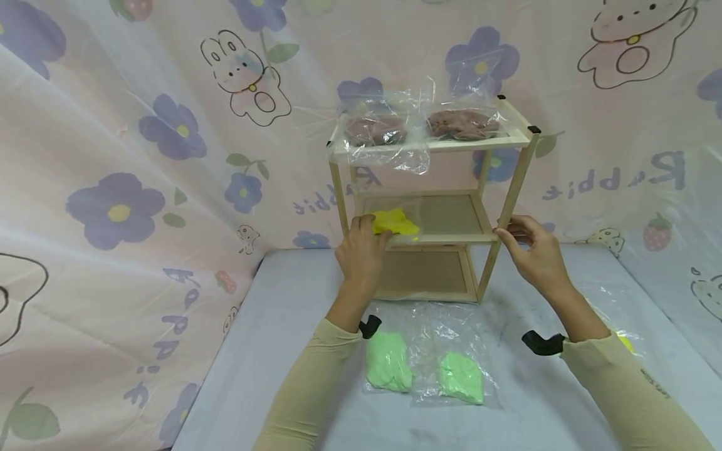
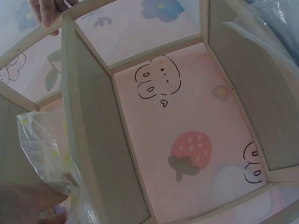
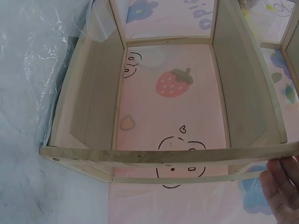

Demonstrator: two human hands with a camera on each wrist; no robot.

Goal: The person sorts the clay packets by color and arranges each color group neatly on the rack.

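Observation:
A small wooden rack (image 1: 489, 269) with three levels stands on the table. On its middle shelf lies a clear plastic bag (image 2: 44, 149) with a bright yellow clay-like lump (image 1: 395, 222) in it. My left hand (image 1: 361, 257) pinches the left side of this bag at the shelf's front edge; the left wrist view shows that hand only blurred at the bottom left. With thumb and fingers, my right hand (image 1: 533, 254) holds the rack's front right post (image 1: 516, 185) at middle-shelf height. In the right wrist view, its fingers (image 3: 280, 182) touch the wood.
Two clear bags of brownish lumps (image 1: 375, 129) (image 1: 464, 124) lie on the top shelf. In front of the rack, two bags of light green lumps (image 1: 389, 362) (image 1: 460, 378) lie on the table (image 1: 254, 382). Another yellow lump (image 1: 625, 342) shows partly behind the right sleeve. A printed curtain hangs behind.

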